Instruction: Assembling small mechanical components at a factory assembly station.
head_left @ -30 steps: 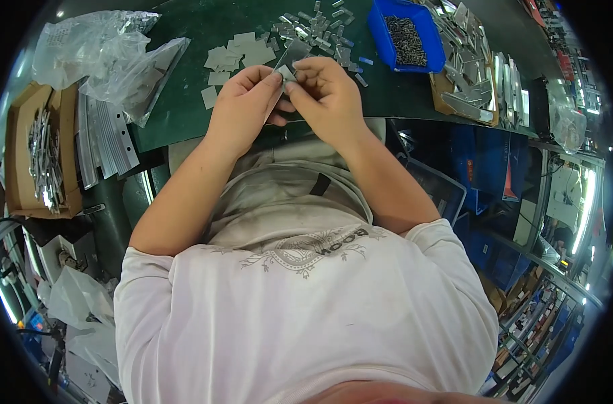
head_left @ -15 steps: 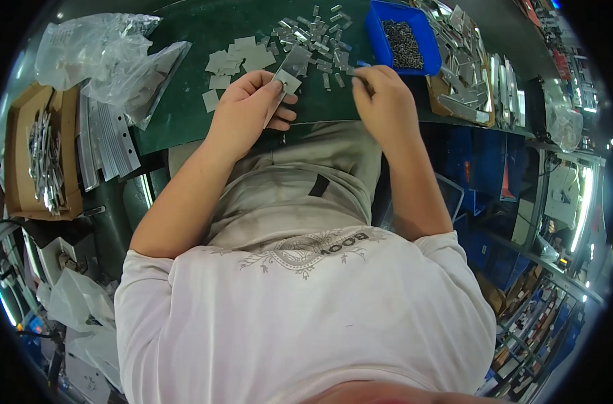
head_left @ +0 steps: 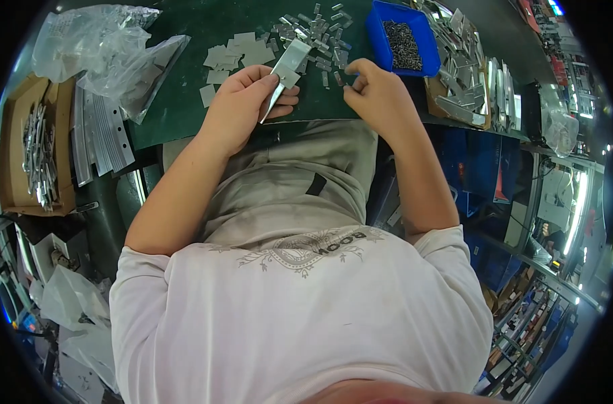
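Note:
My left hand (head_left: 246,101) is closed on a long flat metal strip (head_left: 291,59), tilted up and away to the right. A small square plate (head_left: 288,76) lies against the strip, by my thumb. My right hand (head_left: 380,94) hovers over the bench at the right, fingers bent, thumb and index fingertips apart. Just left of those fingertips is a small shiny metal piece (head_left: 338,79); I see nothing between them. Several more small metal pieces (head_left: 320,34) are scattered beyond my hands. Thin square plates (head_left: 252,50) lie in a loose group beyond my left hand.
A blue bin (head_left: 429,50) of small dark fasteners (head_left: 402,47) stands at the far right. Beside it, a carton (head_left: 485,111) holds metal strips. Left are clear plastic bags (head_left: 111,54), long grey strips (head_left: 101,135) and a cardboard box (head_left: 10,161) of metal parts.
The metal strip in my left hand has turned, showing more of its bright face. My right hand has shifted slightly left and nearer, and its thumb and index fingertips have parted.

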`<action>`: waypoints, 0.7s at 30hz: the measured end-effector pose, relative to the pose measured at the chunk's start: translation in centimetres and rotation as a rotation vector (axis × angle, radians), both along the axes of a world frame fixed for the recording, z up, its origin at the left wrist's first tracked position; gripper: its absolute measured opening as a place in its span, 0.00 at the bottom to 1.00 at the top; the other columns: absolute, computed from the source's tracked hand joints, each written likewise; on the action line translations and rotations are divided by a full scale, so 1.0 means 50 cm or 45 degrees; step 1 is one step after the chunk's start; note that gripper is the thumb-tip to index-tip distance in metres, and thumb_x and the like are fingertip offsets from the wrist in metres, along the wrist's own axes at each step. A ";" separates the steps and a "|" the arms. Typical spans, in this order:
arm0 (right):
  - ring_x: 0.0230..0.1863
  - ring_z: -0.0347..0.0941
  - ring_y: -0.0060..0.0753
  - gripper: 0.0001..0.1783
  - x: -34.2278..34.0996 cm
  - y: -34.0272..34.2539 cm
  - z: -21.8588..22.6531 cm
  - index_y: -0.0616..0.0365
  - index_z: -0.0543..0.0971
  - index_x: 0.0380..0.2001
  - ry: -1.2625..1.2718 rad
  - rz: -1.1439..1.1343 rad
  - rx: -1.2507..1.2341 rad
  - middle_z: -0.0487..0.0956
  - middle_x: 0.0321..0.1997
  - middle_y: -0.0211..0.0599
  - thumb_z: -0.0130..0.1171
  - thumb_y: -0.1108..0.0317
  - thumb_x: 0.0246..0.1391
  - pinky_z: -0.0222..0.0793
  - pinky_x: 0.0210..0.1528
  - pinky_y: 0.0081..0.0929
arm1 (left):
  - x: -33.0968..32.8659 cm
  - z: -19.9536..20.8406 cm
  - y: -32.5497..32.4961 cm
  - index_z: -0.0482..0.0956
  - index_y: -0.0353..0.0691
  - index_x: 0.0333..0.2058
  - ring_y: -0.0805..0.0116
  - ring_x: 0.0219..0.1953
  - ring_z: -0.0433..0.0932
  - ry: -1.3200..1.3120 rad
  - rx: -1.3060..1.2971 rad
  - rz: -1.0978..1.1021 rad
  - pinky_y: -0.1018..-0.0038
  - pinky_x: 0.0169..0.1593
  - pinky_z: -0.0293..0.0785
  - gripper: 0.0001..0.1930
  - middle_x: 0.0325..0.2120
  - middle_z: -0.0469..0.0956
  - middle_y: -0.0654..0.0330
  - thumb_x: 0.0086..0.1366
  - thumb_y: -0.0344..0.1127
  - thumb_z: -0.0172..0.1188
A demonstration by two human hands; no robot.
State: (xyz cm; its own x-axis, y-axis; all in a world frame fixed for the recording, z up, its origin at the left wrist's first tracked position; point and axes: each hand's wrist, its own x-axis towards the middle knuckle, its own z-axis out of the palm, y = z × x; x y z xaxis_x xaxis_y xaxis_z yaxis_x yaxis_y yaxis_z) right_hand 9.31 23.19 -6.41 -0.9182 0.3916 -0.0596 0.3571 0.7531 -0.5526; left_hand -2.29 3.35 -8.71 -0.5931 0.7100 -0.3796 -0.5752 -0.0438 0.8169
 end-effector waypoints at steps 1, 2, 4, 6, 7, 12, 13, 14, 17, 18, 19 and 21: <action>0.25 0.74 0.34 0.16 0.002 -0.002 0.003 0.62 0.75 0.41 -0.006 0.015 0.000 0.76 0.22 0.38 0.61 0.68 0.47 0.68 0.31 0.27 | -0.002 -0.004 -0.002 0.73 0.32 0.40 0.68 0.35 0.81 -0.012 0.022 -0.008 0.74 0.40 0.80 0.11 0.36 0.80 0.52 0.70 0.35 0.48; 0.24 0.73 0.31 0.16 0.004 -0.004 0.006 0.62 0.75 0.41 -0.078 -0.018 0.018 0.76 0.22 0.37 0.61 0.68 0.48 0.68 0.30 0.26 | -0.005 -0.006 -0.002 0.73 0.32 0.40 0.68 0.35 0.81 -0.019 0.022 0.008 0.74 0.40 0.80 0.11 0.36 0.80 0.52 0.70 0.35 0.48; 0.23 0.73 0.27 0.17 0.010 0.004 0.009 0.63 0.75 0.41 -0.153 -0.046 0.041 0.76 0.22 0.36 0.61 0.67 0.48 0.67 0.29 0.25 | -0.009 -0.007 -0.001 0.74 0.33 0.39 0.68 0.35 0.81 -0.009 0.027 -0.053 0.74 0.41 0.80 0.11 0.35 0.80 0.52 0.70 0.35 0.48; 0.24 0.73 0.23 0.16 0.023 0.020 0.013 0.63 0.75 0.41 -0.146 -0.088 -0.136 0.77 0.22 0.35 0.62 0.66 0.49 0.67 0.29 0.23 | -0.006 -0.004 0.001 0.74 0.33 0.39 0.67 0.35 0.81 -0.018 0.022 -0.046 0.74 0.40 0.80 0.11 0.35 0.80 0.52 0.69 0.35 0.48; 0.24 0.72 0.21 0.18 0.022 0.023 0.023 0.62 0.76 0.42 -0.162 -0.077 -0.127 0.78 0.23 0.34 0.62 0.66 0.49 0.67 0.30 0.22 | -0.007 -0.004 0.002 0.74 0.33 0.39 0.67 0.35 0.81 -0.026 0.008 -0.043 0.74 0.40 0.80 0.11 0.35 0.80 0.51 0.69 0.35 0.48; 0.25 0.72 0.24 0.20 0.037 0.047 0.034 0.62 0.78 0.44 -0.222 0.003 0.060 0.78 0.26 0.35 0.64 0.66 0.46 0.68 0.32 0.22 | -0.010 -0.008 -0.002 0.74 0.32 0.39 0.67 0.35 0.80 -0.011 0.021 -0.053 0.74 0.40 0.80 0.11 0.35 0.80 0.52 0.69 0.35 0.48; 0.26 0.73 0.26 0.21 0.041 0.051 0.029 0.62 0.79 0.43 -0.169 0.061 0.162 0.79 0.28 0.36 0.65 0.65 0.45 0.69 0.33 0.23 | -0.009 -0.008 -0.001 0.74 0.32 0.39 0.68 0.35 0.80 -0.010 0.007 -0.060 0.74 0.40 0.80 0.11 0.35 0.80 0.52 0.69 0.35 0.48; 0.26 0.73 0.26 0.21 0.042 0.050 0.029 0.62 0.79 0.43 -0.170 0.059 0.163 0.79 0.28 0.36 0.65 0.65 0.45 0.69 0.33 0.23 | -0.008 -0.008 0.000 0.74 0.32 0.39 0.68 0.35 0.80 -0.011 0.008 -0.061 0.74 0.40 0.80 0.11 0.35 0.80 0.52 0.69 0.35 0.48; 0.29 0.74 0.32 0.20 0.044 0.047 0.033 0.63 0.81 0.40 -0.162 0.108 0.230 0.79 0.32 0.39 0.66 0.64 0.44 0.70 0.36 0.26 | -0.007 -0.010 0.001 0.73 0.32 0.39 0.68 0.35 0.80 0.017 0.007 -0.080 0.74 0.41 0.79 0.11 0.35 0.79 0.52 0.69 0.35 0.48; 0.31 0.75 0.35 0.19 0.041 0.044 0.033 0.62 0.81 0.40 -0.181 0.111 0.273 0.79 0.33 0.41 0.65 0.63 0.44 0.70 0.37 0.28 | -0.008 -0.011 0.000 0.73 0.32 0.39 0.68 0.35 0.80 0.020 0.004 -0.082 0.74 0.41 0.79 0.11 0.35 0.79 0.52 0.69 0.35 0.48; 0.33 0.76 0.38 0.19 0.038 0.041 0.032 0.62 0.81 0.39 -0.201 0.115 0.316 0.79 0.35 0.42 0.65 0.63 0.43 0.71 0.39 0.29 | -0.008 -0.012 0.000 0.73 0.32 0.39 0.68 0.35 0.80 0.024 0.002 -0.083 0.75 0.41 0.79 0.11 0.35 0.79 0.53 0.69 0.35 0.48; 0.36 0.76 0.40 0.17 0.035 0.029 0.033 0.59 0.82 0.37 -0.213 0.093 0.350 0.79 0.35 0.41 0.63 0.61 0.44 0.71 0.41 0.31 | -0.008 -0.013 0.000 0.73 0.33 0.39 0.68 0.35 0.80 0.038 0.000 -0.084 0.75 0.41 0.79 0.11 0.35 0.79 0.53 0.69 0.35 0.48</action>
State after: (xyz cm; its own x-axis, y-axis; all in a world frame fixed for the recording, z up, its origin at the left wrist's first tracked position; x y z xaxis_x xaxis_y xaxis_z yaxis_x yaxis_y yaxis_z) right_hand 11.07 24.65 -4.74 -0.9310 0.3471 -0.1132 0.3650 0.8930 -0.2632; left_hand -2.68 3.36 -9.38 -0.5559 0.7482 -0.3621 -0.5521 -0.0066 0.8338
